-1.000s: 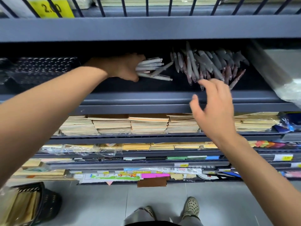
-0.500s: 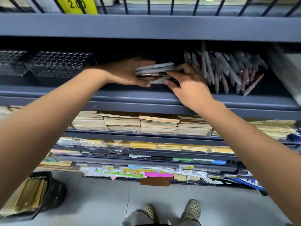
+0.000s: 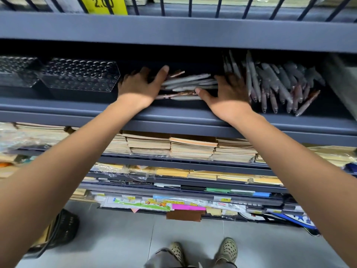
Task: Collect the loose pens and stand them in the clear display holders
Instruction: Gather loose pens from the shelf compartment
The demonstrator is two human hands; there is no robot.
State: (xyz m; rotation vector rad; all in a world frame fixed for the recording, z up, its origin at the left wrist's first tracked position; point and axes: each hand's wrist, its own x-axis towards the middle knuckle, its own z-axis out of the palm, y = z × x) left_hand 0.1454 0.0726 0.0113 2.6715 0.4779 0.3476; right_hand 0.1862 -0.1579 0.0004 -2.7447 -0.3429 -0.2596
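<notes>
Surface: a grey-blue metal shelf (image 3: 173, 117) with a raised front lip, dark under the upper shelf (image 3: 173, 28).
Room: a shop aisle with a grey tiled floor (image 3: 251, 238); a yellow price tag (image 3: 105, 4) sat at the top.
Pens: a small bundle of loose pens (image 3: 189, 84) lay sideways on the shelf between the hands; a bigger pile of pens (image 3: 280, 84) lay to the right.
Holders: two clear display holders (image 3: 79, 74) stood at the left of the same shelf, apart from the bundle.
Left hand (image 3: 141, 86): spread wide, thumb against the bundle's left end.
Right hand (image 3: 229, 89): flat and spread, thumb touching the bundle's right end; fingers blurred.
Below: stacked notebooks (image 3: 193, 147) filled the lower shelves.
Floor items: a black basket (image 3: 63, 229) at left.
In the way: the left hand lay between bundle and holders.
</notes>
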